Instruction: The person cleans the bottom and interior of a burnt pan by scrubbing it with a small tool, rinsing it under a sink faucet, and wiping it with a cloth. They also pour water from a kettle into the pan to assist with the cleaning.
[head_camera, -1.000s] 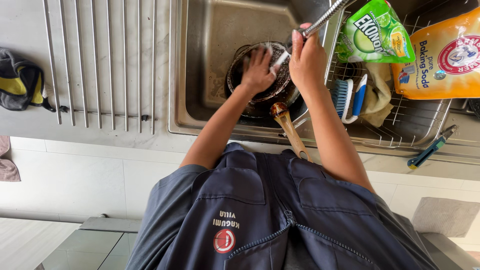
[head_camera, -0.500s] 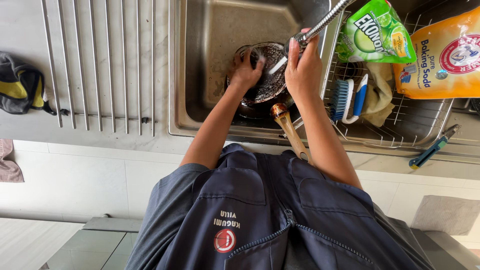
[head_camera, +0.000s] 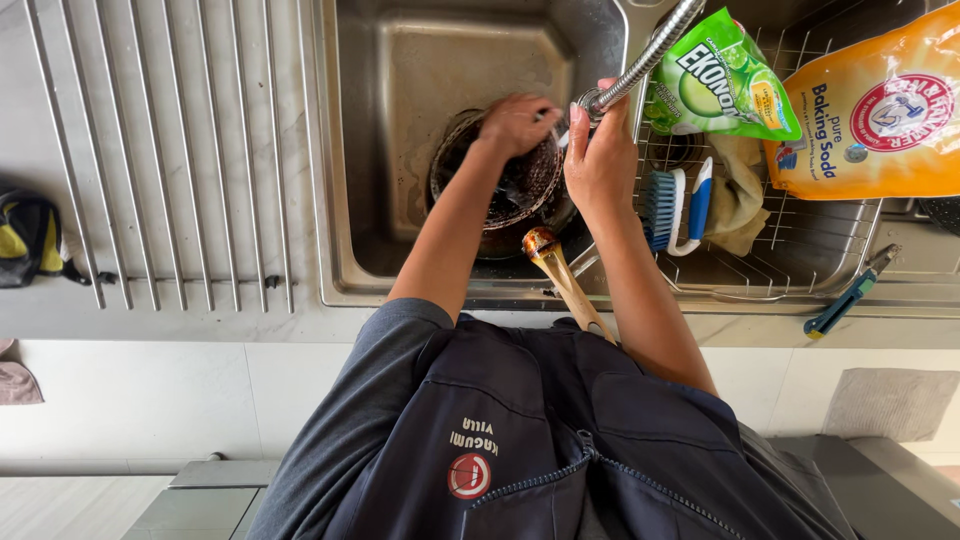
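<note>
**Dark pan under the spray in a steel sink**

A pale stone bench (head_camera: 180, 330) is carrying a stainless sink (head_camera: 350, 200), with a ribbed steel draining rack (head_camera: 150, 150) lying to its left and a wire basket (head_camera: 800, 250) sitting to its right. White tiles are running below the bench front. In the basket, a green pouch (head_camera: 720, 80), an orange bag (head_camera: 870, 110), a blue-and-white brush (head_camera: 675, 205) and a beige cloth (head_camera: 735, 195) are resting close together. A blue-handled tool (head_camera: 845, 295) is lying on the sink's right edge, and a dark bag (head_camera: 30, 240) is sitting at far left.

The dark pan (head_camera: 500, 190) is sitting in the sink basin, its wooden handle (head_camera: 565, 285) pointing toward the person. The left hand (head_camera: 515, 125) is pressing, fingers curled, into the pan's far side; whether it is gripping anything cannot be told. The right hand (head_camera: 600, 160) is closed around the flexible metal spray hose (head_camera: 645, 55).

Compared with half a second ago, the left hand is lying further toward the hose, while the right hand is keeping its grip.
</note>
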